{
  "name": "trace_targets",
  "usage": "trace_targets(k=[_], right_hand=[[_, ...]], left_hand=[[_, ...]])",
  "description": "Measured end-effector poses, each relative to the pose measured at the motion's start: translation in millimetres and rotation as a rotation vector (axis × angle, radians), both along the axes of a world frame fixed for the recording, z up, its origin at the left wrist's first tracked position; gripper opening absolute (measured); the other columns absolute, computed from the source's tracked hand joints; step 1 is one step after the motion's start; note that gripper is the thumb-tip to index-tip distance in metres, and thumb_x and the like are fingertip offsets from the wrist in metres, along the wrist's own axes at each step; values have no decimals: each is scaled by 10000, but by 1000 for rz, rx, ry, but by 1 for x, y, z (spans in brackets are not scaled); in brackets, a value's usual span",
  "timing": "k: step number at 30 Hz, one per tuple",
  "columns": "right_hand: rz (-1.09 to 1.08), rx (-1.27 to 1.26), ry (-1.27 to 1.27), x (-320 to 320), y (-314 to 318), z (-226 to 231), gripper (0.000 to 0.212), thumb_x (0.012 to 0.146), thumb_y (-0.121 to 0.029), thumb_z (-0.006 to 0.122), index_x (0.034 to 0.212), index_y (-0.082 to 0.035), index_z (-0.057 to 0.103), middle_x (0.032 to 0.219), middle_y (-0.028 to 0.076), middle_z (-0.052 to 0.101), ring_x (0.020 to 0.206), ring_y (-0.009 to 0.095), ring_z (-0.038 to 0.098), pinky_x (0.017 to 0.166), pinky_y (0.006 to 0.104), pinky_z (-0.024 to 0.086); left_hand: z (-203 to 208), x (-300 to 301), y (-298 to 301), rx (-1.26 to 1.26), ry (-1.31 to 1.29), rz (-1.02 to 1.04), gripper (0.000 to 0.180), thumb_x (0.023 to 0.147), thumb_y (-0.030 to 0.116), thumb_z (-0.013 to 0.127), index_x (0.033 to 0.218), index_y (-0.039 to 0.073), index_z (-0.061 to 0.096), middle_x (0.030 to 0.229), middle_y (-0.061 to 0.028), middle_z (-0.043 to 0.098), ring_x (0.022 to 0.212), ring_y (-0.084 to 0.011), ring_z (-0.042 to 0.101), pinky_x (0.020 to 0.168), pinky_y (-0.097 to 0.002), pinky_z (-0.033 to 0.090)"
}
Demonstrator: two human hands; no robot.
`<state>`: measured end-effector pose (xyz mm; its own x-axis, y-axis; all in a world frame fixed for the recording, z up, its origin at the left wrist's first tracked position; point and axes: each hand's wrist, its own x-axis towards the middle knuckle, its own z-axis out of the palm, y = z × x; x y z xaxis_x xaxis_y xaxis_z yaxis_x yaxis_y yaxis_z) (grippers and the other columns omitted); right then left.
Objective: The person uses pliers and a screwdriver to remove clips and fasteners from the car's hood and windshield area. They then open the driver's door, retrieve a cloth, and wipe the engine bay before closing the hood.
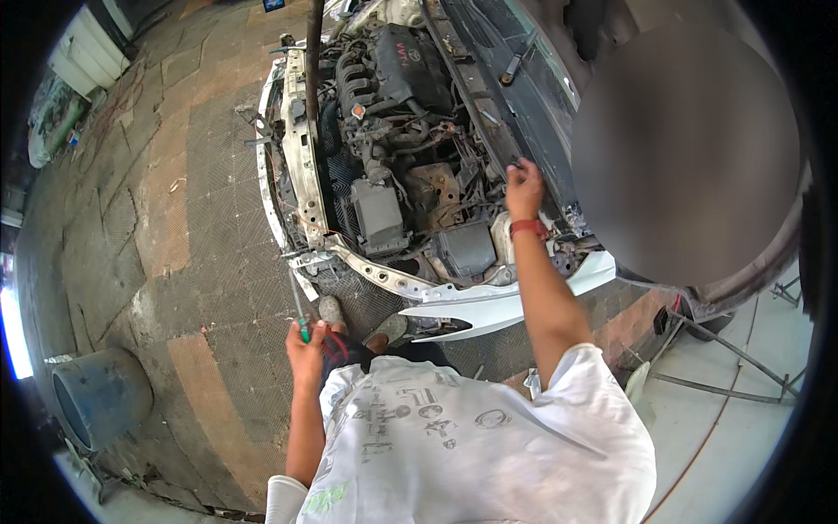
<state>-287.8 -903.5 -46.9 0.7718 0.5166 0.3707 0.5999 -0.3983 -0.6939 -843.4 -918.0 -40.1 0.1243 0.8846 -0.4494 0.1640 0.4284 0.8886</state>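
My left hand (305, 351), low beside my legs, is closed around a screwdriver (304, 330) with a green handle and a thin shaft pointing away from me. Something red and dark shows beside that hand; I cannot make out what it is. My right hand (525, 190), with a red band at the wrist, reaches over the car's fender to the cowl (491, 131) below the windshield. Its fingers are pinched together at the cowl's edge; a small dark bit shows at the fingertips, too small to name. The engine bay (441, 188) lies open to the left of this hand.
A black engine cover (410, 70), an air filter box (380, 217) and a battery-like dark box (465, 249) sit in the bay. A white fender (489, 316) lies between me and the car. A prop rod (313, 61) stands at the front. A blue barrel (103, 397) is at left.
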Motion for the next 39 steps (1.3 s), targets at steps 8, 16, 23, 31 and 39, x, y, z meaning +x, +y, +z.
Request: trace_targets(k=[8,16,23,31,39], right_hand=[[931,-168,866,-243,-94,31,389,1027,-209,696,1360,-39,588,1154,63,711,961,149,701,817,310,575],[536,-76,1193,-263,-162,45,310,1113,-172,523,1368,-6,587,1041,55,716,863,149,711,737,286,588],[215,244,865,-255,-204,70,322,1121,-260,536,1267,16,614,943,71,708,778,123,657,688,274,536],[107,269,821,-250,-188,78,265,1103,-231,583,1211,5,640,826,40,659,689,89,590,623,249,499],[-40,195,829,-226,-123,77,297,1103,-262,581,1213,0,669,851,15,652,720,85,626,667,261,575]], left_hand=[[17,96,10,-107,-226,-252,302,955,281,785,1125,62,665,993,-26,753,832,-90,644,705,-266,498],[34,179,-17,-140,-291,-525,273,1027,298,718,1129,56,644,921,-2,667,748,-81,546,662,-258,470],[25,190,-12,-182,-483,-637,438,1132,430,482,1298,62,654,1047,-6,691,810,-84,500,783,-253,440],[26,204,17,-293,-600,-704,408,1133,365,500,1377,52,596,1083,-29,689,851,-99,558,812,-261,487],[19,238,57,-523,-800,-803,412,1125,339,526,1365,11,593,1285,-84,706,1085,-151,639,1022,-308,515]])
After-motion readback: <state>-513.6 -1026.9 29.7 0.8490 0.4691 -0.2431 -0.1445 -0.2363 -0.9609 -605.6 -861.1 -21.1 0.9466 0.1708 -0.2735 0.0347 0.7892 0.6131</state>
